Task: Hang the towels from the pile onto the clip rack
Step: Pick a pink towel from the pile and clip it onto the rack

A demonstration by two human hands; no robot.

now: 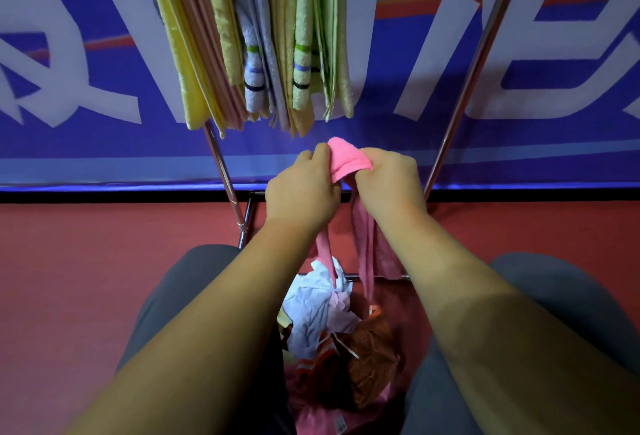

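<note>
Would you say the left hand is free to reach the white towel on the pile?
Probably not yet: the left hand and right hand both grip the pink towel. The white towel lies in plain view below, so the way looks open once that hand lets go.

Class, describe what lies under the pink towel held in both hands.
Below the pink towel, gripped by left hand and right hand, lies the pile, showing white, orange-striped and brown fabric. Its lower layers are covered.
</note>
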